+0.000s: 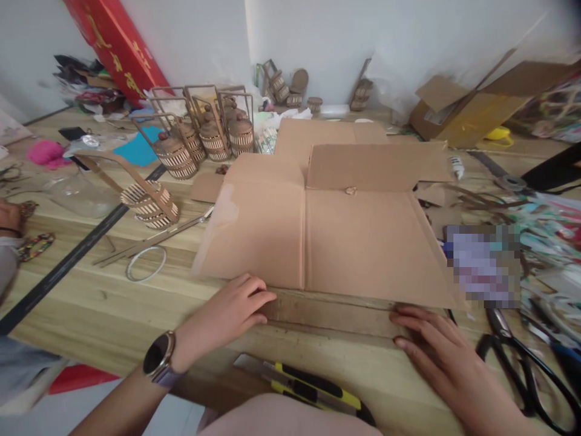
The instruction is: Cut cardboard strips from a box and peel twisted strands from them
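Note:
A flattened cardboard box lies across the wooden table in front of me, its upper flap folded over. Along its near edge runs a narrow brown strip. My left hand, with a watch on the wrist, is closed on the strip's left end, thumb below and fingers above. At the other end, my right hand grips the strip between thumb and fingers. A yellow-and-black cutter lies at the table's front edge, nearer to me than the strip.
Woven baskets stand behind at the left, with a single basket nearer. Black scissors lie at the right beside tangled strips. At the far left another person's hand rests. An open carton stands back right.

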A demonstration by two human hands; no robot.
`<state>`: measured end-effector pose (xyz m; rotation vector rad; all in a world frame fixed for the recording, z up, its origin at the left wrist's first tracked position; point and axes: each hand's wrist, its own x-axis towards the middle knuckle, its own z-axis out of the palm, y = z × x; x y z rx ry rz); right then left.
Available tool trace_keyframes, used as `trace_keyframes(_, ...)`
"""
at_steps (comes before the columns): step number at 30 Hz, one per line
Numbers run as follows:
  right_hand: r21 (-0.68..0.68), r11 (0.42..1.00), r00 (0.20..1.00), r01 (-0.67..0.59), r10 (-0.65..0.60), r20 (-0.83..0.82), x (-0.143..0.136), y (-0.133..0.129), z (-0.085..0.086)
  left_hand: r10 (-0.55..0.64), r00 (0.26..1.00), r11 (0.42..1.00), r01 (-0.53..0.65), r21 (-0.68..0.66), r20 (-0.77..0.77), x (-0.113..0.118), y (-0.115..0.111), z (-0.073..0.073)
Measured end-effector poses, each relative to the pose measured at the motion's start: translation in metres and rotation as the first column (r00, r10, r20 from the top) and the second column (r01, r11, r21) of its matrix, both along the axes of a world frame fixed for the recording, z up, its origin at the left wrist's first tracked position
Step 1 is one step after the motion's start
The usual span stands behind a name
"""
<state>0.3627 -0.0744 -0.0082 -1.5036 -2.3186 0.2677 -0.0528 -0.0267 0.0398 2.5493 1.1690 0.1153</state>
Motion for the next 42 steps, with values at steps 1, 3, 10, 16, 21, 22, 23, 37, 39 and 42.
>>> trace_keyframes(1, -0.011, 1.000, 1.000, -0.003, 0.003, -0.006, -0.002, 0.000, 0.002, 0.001, 1.000, 1.000, -0.001, -0.001, -0.005, 0.000, 0.001, 0.000)
trace_keyframes(3, -0.037, 0.999, 1.000, 0.005, -0.006, -0.024, -0.005, 0.000, 0.005, -0.003, 1.000, 1.000, 0.003, 0.000, -0.020, 0.000, 0.001, 0.001)
trace_keyframes(10, -0.064, 0.998, 0.999, 0.012, -0.015, -0.049, -0.003, 0.003, 0.004, -0.060, 0.994, 0.994, 0.068, 0.090, -0.093, 0.000, 0.004, 0.001)
trace_keyframes(16, -0.125, 0.989, 0.995, 0.074, -0.082, -0.057, -0.001, -0.002, 0.003, -0.097, 0.993, 0.983, 0.107, 0.147, -0.074, -0.003, 0.005, -0.005)
trace_keyframes(21, -0.178, 0.983, 0.998, 0.051, -0.057, -0.029, -0.009, -0.003, 0.022, -0.110, 0.993, 0.985, 0.116, 0.128, -0.052, -0.006, 0.008, -0.007)
trace_keyframes(22, -0.189, 0.981, 0.999, 0.046, -0.050, -0.015, -0.009, -0.003, 0.023, -0.107, 0.993, 0.986, 0.112, 0.124, -0.042, -0.006, 0.008, -0.007)
trace_keyframes(23, -0.188, 0.981, 0.999, 0.046, -0.047, -0.002, -0.009, -0.002, 0.024, -0.107, 0.994, 0.987, 0.110, 0.121, -0.036, -0.005, 0.009, -0.007)
trace_keyframes(37, -0.044, 0.998, 0.999, 0.034, -0.032, 0.029, -0.008, -0.006, 0.012, -0.151, 0.988, 0.969, 0.156, 0.191, -0.043, -0.008, 0.003, -0.004)
trace_keyframes(39, -0.036, 0.999, 0.999, 0.027, -0.026, 0.026, -0.007, -0.006, 0.010, -0.156, 0.987, 0.967, 0.160, 0.197, -0.037, -0.008, 0.002, -0.003)
trace_keyframes(42, -0.024, 1.000, 0.999, 0.015, -0.015, 0.029, -0.006, -0.006, 0.008, -0.155, 0.987, 0.966, 0.160, 0.204, -0.040, -0.008, 0.002, -0.004)
